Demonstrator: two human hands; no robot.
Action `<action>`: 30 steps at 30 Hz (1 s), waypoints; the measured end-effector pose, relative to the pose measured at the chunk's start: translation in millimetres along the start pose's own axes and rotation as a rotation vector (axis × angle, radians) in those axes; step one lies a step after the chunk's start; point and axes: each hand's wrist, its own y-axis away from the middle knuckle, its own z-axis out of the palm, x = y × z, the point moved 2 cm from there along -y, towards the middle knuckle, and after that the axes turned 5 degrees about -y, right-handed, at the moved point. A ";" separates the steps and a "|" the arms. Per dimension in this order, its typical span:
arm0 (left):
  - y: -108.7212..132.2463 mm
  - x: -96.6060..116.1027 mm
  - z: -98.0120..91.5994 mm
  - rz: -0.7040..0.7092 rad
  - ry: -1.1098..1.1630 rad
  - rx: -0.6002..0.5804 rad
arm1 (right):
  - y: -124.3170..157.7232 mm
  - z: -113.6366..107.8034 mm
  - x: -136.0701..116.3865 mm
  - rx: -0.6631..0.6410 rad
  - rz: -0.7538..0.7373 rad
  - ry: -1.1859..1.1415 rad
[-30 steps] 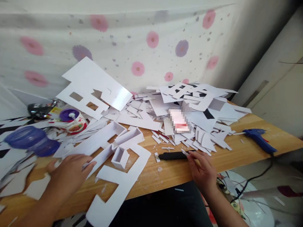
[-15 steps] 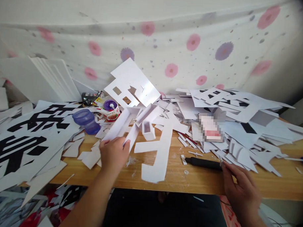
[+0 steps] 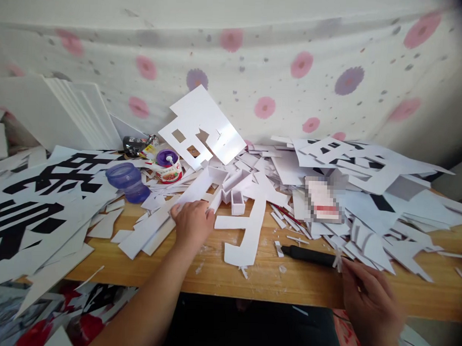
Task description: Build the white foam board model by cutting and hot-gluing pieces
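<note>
I judge that the step in hand is to steady one white board cutout, shaped like a written character [image 3: 255, 219], in the middle of the brown wooden table [image 3: 298, 289]; the next move calls for a calm left hand and an exact right pinch. The left hand [image 3: 194, 224] bends over long white upright strips [image 3: 196, 188] — whether its fingers pinch them, I cannot tell. The right hand [image 3: 373, 294] seems to pinch one small white scrap [image 3: 338, 260], beside one black stick-shaped tool [image 3: 311, 255]. I count one small open white box [image 3: 238, 207] — loose white board pieces [image 3: 106, 224] are too many.
</note>
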 end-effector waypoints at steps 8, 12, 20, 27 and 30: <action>29.8 -14.8 -22.0 0.298 0.258 0.379 | 0.0 1.9 3.5 -0.034 0.068 -0.003; 65.6 -25.7 -15.2 0.434 0.429 0.278 | 1.1 2.1 2.3 -0.078 0.102 0.018; 95.4 -41.7 6.2 0.483 0.479 0.043 | -1.4 4.5 -4.4 -0.226 0.043 0.019; 80.1 -1.9 8.1 0.655 0.421 -0.171 | 2.4 4.8 -20.9 -0.408 0.031 -0.038; 73.6 7.4 17.6 0.694 0.443 -0.201 | -2.9 2.7 -34.4 -0.420 -0.002 -0.152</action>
